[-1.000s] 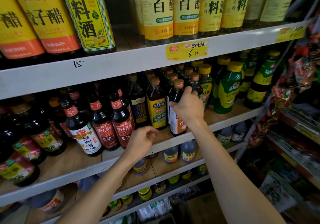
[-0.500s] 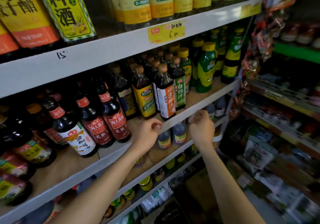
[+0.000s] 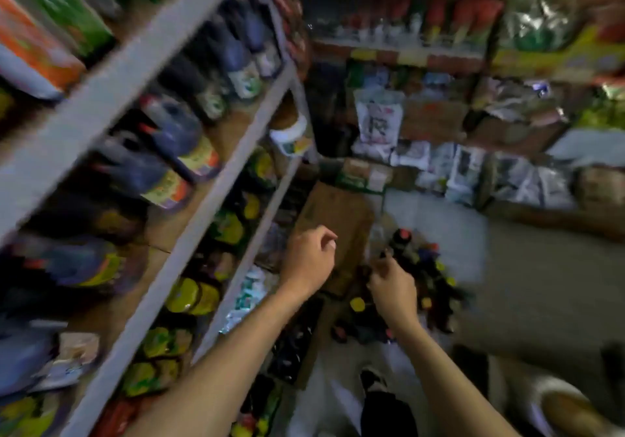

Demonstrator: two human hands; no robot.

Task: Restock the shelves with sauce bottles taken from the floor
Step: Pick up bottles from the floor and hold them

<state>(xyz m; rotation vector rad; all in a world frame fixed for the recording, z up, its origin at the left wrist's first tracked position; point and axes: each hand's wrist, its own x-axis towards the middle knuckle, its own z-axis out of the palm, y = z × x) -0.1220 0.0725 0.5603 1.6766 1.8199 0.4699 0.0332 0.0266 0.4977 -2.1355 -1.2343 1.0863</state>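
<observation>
The view is blurred and tilted down to the floor. A cluster of dark sauce bottles [image 3: 422, 267] with red and yellow caps stands on the floor, one tall red-capped bottle [image 3: 400, 237] at its far side. My right hand [image 3: 394, 287] hangs just above the near side of the cluster, fingers curled, and blur hides whether the fingertips touch a bottle. My left hand [image 3: 309, 260] is lower left of it over a cardboard box [image 3: 334, 216], loosely curled and holding nothing. The shelves [image 3: 216, 172] full of bottles run along the left.
Another shelf unit with bagged goods [image 3: 466, 172] lines the far wall. My foot in a dark shoe [image 3: 375, 382] stands on the pale floor [image 3: 449, 227] below the bottles. Packets and jars fill the lowest shelf levels at left.
The view has swung from the shelf front down to the floor. Both hands have left the shelf edge and dropped towards the bottles on the floor.
</observation>
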